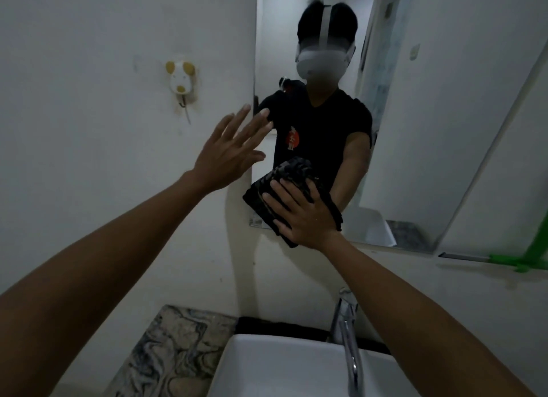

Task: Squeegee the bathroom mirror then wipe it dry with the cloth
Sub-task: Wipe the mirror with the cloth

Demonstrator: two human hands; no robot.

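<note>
White bathroom walls frame the frameless wall mirror [326,55]; a dark textured cloth [284,186] is pressed flat against its lower corner by the spread right hand [299,215] for drying, while the left hand [228,150] is held open and empty, seemingly for balance.

Mirror [415,129]: glass, glossy, frameless edge, smooth. Cloth [267,189]: dark textile, ribbed/knobbly weave, matt, thick fold. Wall [89,100]: painted plaster, matt, off-white w/ a few stains. Wall hook [180,80]: moulded plastic, semi-gloss, white w/ yellow bits. Countertop [169,352]: marble-look swirl pattern, polished. Basin [281,367]: white ceramic, smooth, gloss. Tap [348,337]: chromed metal, shiny. Squeegee [522,261]: green plastic body, semi-gloss; blade strip dark, material can't tell.
</note>
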